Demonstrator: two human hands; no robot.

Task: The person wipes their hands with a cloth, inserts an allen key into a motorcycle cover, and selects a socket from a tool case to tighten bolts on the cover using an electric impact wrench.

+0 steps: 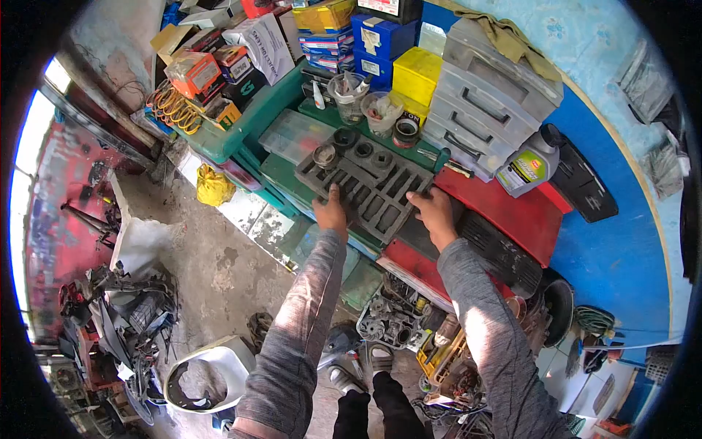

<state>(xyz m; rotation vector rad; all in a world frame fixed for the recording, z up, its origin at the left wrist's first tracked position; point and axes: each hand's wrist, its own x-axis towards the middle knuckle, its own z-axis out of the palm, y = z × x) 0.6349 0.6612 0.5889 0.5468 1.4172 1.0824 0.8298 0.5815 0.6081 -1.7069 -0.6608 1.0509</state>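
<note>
Apparently both hands [331,215] [436,217] pinch the dark slotted tray's [376,208] edges (fingertips on its rim).

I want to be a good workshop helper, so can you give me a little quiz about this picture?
1. What do the left hand and right hand touch?
A) an oil bottle
B) a gray tray
C) a yellow bag

2. True or false: a cloth lies on top of the plastic drawers.

3. Fill in the color: the sleeves are ____.

Key: 1. B; 2. true; 3. gray
</note>
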